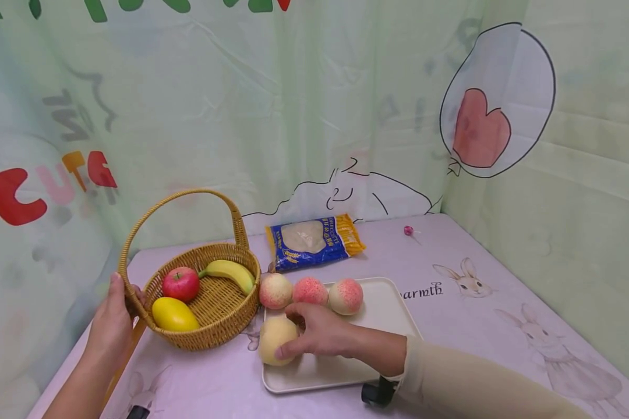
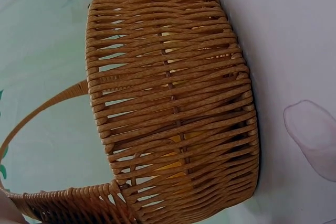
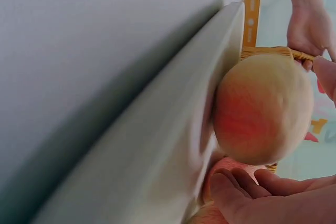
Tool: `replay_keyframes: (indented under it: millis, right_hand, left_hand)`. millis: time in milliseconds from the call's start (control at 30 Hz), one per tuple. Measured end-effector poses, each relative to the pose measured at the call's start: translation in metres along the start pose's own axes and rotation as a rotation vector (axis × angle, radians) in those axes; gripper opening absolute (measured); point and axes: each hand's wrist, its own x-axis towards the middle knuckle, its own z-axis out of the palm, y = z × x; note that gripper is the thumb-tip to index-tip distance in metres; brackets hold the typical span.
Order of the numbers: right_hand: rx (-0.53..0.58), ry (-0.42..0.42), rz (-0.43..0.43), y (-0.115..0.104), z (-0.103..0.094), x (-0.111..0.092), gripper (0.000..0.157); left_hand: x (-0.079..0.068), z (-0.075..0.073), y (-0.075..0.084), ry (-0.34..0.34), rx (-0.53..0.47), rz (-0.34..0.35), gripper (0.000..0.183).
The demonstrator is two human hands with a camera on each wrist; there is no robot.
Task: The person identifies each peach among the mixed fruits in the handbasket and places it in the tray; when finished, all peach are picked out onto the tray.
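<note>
At the left, my left hand grips the handle of a round wicker basket near its base. A red apple, a banana and a yellow mango lie inside. My right hand is around a pale peach at the left of a cream tray. In the right wrist view the thumb and fingers stand spread on two sides of this peach, which has a red blush. Three more peaches sit in a row along the tray's back. The wicker side fills the left wrist view.
Behind the tray lies a blue and yellow bag of pasta. A small wrapped lollipop is near the table's back right. The tablecloth has printed rabbits, and printed curtains enclose the table.
</note>
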Motion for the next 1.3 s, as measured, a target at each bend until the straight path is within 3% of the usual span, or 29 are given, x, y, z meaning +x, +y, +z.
replay_keyframes:
  millis: [300,600,867,967,1100,1200,1300]
  right_hand:
    - [0.035,-0.006,-0.056,-0.008,-0.01,-0.005,0.077]
    - [0.133,0.023,-0.017,-0.016,-0.021,-0.006,0.083]
    - [0.257,0.068,-0.054,-0.025,-0.04,-0.014,0.068]
    - [0.276,0.092,-0.067,-0.025,-0.048,-0.02,0.064]
    - [0.298,0.112,-0.082,-0.024,-0.057,-0.03,0.058]
    - [0.306,0.134,-0.075,-0.024,-0.065,-0.038,0.054]
    - [0.305,0.161,-0.067,-0.025,-0.071,-0.045,0.048]
  left_hand:
    - [0.002,-0.001,-0.001,-0.02,-0.031,0.03,0.068]
    - [0.002,-0.007,-0.004,-0.046,-0.108,0.067,0.057]
    - [0.002,-0.016,-0.008,-0.066,-0.096,0.121,0.052]
    - [0.0,-0.021,-0.007,-0.055,0.104,0.145,0.061]
    - [-0.006,-0.024,-0.004,0.0,0.445,0.183,0.069]
    - [-0.011,-0.021,-0.001,0.083,0.608,0.219,0.065]
    - [-0.02,-0.015,0.004,0.189,0.682,0.218,0.065]
